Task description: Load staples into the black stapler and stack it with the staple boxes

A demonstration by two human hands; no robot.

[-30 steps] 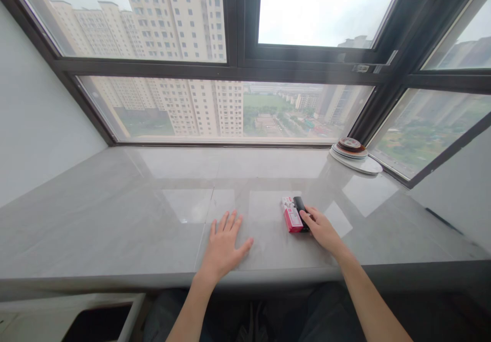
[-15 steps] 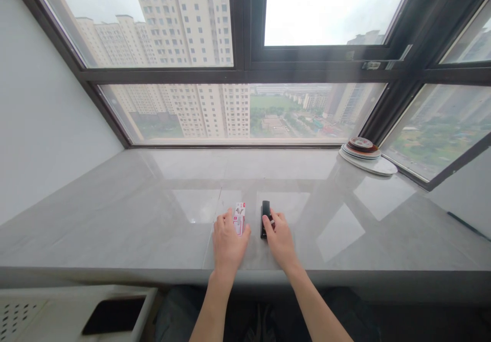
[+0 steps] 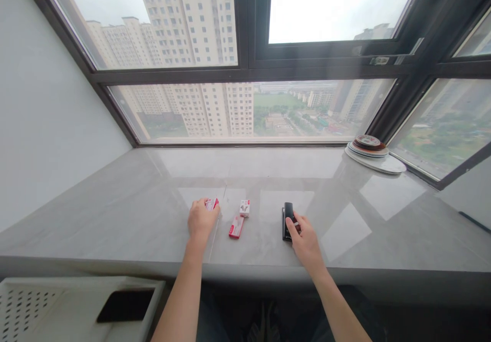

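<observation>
My left hand (image 3: 202, 220) is closed around a small red-and-white box (image 3: 211, 204), its fingers covering part of it. To the right of that hand, two more small boxes rest on the grey countertop (image 3: 126, 219): a white one with a picture on it (image 3: 244, 207), and a red-and-pink one (image 3: 236, 227) lying flat just in front, close against it. A black stapler (image 3: 287, 219) stands lengthwise on the counter, pointing toward the window. Thumb and fingers of my right hand (image 3: 306, 238) grip its right side.
Stacked round plates or lids (image 3: 374, 155) sit in the far right corner by the window. A white plastic cart or basket (image 3: 72, 303) with a black phone-like slab (image 3: 126, 305) is below the counter's front edge at left. A dark thin rod (image 3: 474, 221) lies at far right.
My left hand has moved left with one box, leaving two boxes in view on the counter. My right hand and the stapler have shifted to the right. The camera view has turned slightly.
</observation>
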